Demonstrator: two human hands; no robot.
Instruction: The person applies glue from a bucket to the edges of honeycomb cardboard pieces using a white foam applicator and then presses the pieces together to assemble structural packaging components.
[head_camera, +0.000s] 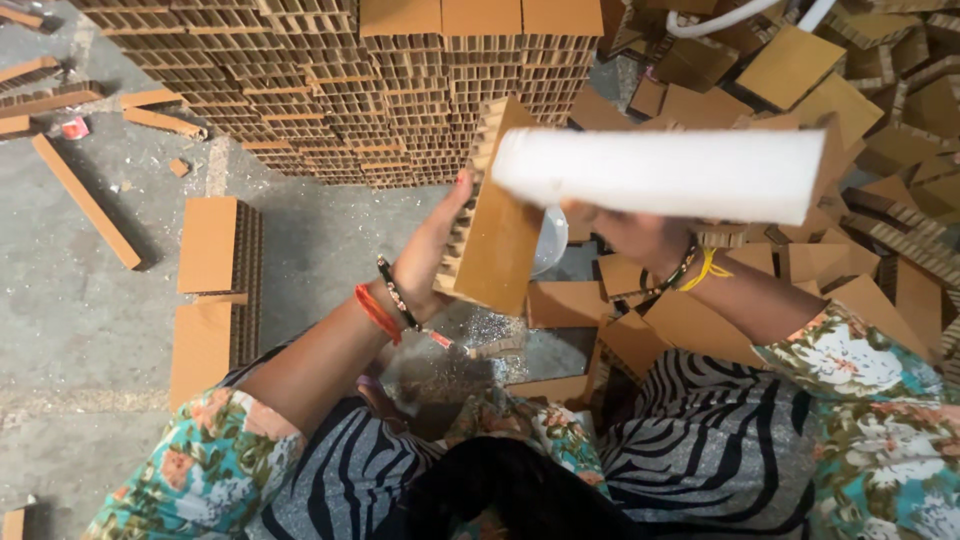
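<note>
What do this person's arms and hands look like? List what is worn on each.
The left hand has red-painted nails; its wrist carries a red thread band and a dark beaded bracelet. The right hand has a yellow thread tie and a dark beaded bracelet at the wrist. Both arms end in short floral sleeves of teal, white and orange.

You wore floral teal sleeves, zebra-striped trousers; left wrist (385, 305): orange thread, black beaded bracelet; right wrist (695, 272): yellow thread, beaded bracelet.
</note>
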